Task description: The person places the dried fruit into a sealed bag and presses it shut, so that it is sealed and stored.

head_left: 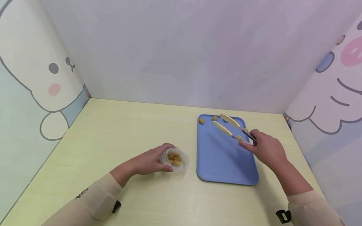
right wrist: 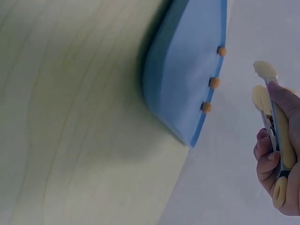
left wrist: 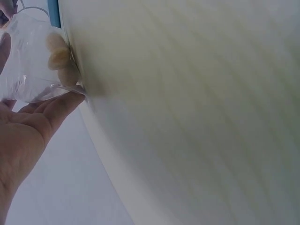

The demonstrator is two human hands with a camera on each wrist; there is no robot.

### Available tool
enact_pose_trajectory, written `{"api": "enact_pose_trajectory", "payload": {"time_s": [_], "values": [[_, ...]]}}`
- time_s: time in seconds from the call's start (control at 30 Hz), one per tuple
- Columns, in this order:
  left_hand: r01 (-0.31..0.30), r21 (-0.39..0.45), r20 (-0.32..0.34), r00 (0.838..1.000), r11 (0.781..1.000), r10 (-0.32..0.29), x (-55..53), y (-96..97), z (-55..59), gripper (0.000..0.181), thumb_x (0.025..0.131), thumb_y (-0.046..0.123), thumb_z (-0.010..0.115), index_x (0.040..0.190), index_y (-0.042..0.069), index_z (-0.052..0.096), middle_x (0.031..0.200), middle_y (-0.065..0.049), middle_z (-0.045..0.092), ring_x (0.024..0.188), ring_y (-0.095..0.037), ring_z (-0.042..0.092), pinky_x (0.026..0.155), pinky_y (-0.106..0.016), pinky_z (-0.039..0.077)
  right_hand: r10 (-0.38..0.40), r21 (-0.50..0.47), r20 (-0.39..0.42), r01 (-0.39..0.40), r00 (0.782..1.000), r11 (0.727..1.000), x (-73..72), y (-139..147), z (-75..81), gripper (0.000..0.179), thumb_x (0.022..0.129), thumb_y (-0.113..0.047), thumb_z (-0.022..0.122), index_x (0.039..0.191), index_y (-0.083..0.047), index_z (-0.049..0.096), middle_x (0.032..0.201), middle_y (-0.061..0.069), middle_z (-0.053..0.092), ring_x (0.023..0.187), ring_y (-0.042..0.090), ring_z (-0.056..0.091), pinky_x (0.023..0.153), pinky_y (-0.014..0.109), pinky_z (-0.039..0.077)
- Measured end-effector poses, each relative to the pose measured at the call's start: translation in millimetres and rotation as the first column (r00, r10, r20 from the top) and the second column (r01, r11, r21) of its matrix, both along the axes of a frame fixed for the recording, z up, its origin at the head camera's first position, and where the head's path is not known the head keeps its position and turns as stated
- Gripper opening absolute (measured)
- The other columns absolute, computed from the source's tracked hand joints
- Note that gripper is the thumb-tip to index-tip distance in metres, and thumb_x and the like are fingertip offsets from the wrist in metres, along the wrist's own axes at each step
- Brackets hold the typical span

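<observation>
My left hand (head_left: 152, 160) holds a clear plastic bag (head_left: 184, 161) on the table, fingers and thumb on either side of its open mouth. Several small brown oval pieces (head_left: 176, 159) lie in the bag, too small to name surely. In my right hand (head_left: 268, 149) is a pair of tongs (head_left: 231, 120) with cream tips, gripped by the handles. Its arms stand apart over the blue tray (head_left: 225, 158), with nothing seen between them. Three brown pieces (right wrist: 214, 83) sit in a row along the tray's far edge; in the head view the tongs partly hide one.
The pale wooden table (head_left: 120, 122) meets a plain wall (head_left: 173, 49) at the back. Side walls with cartoon animals (head_left: 30, 64) stand left and right. The tray lies right of the bag, with bare wood between them.
</observation>
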State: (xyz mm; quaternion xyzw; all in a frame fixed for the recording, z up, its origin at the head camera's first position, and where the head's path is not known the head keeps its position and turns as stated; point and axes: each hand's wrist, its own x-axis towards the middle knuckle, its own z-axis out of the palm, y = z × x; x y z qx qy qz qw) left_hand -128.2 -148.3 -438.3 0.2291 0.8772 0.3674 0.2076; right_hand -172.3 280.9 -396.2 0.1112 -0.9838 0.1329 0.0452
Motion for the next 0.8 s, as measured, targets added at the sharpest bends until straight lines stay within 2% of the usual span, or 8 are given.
{"api": "enact_pose_trajectory", "payload": {"time_s": [0.23, 0.37, 0.6, 0.8], "values": [[-0.006, -0.005, -0.005, 1.000, 1.000, 0.006, 0.2, 0.6, -0.3, 0.078, 0.084, 0.053, 0.072, 0.147, 0.033, 0.031, 0.126, 0.001, 0.055, 0.110, -0.014, 0.053, 0.097, -0.042, 0.044, -0.064, -0.009, 0.062, 0.065, 0.996, 0.998, -12.0, 16.8, -3.9, 0.060, 0.082, -0.068, 0.064, 0.092, -0.010, 0.053, 0.066, 0.001, 0.047, 0.056, 0.019, 0.044, 0.050, 0.032, 0.029], [-0.007, -0.006, -0.007, 1.000, 1.000, 0.007, 1.0, 1.3, -0.4, 0.078, 0.084, 0.051, 0.073, 0.148, 0.033, 0.031, 0.128, 0.002, 0.055, 0.111, -0.014, 0.052, 0.099, -0.043, 0.043, -0.078, 0.002, 0.098, 0.078, 0.992, 0.997, -15.6, 23.0, -6.9, 0.067, 0.081, -0.074, 0.059, 0.095, -0.008, 0.052, 0.067, 0.002, 0.047, 0.057, 0.020, 0.045, 0.051, 0.032, 0.030], [-0.009, -0.024, -0.013, 1.000, 1.000, 0.009, 2.0, 2.9, 0.6, 0.078, 0.085, 0.050, 0.073, 0.148, 0.032, 0.031, 0.129, 0.001, 0.054, 0.113, -0.014, 0.052, 0.100, -0.043, 0.043, -0.096, 0.020, 0.149, 0.094, 0.984, 0.995, -21.9, 29.2, -11.6, 0.072, 0.080, -0.076, 0.057, 0.100, -0.007, 0.054, 0.069, 0.004, 0.048, 0.060, 0.021, 0.047, 0.052, 0.033, 0.032], [-0.002, -0.028, -0.016, 1.000, 1.000, 0.001, 2.1, 3.3, 0.3, 0.080, 0.084, 0.052, 0.072, 0.149, 0.031, 0.031, 0.129, 0.001, 0.054, 0.113, -0.014, 0.052, 0.100, -0.043, 0.043, -0.100, 0.028, 0.166, 0.097, 0.981, 0.995, -27.0, 31.6, -15.4, 0.071, 0.079, -0.077, 0.058, 0.095, -0.008, 0.052, 0.068, 0.004, 0.048, 0.059, 0.021, 0.046, 0.052, 0.033, 0.032]]}}
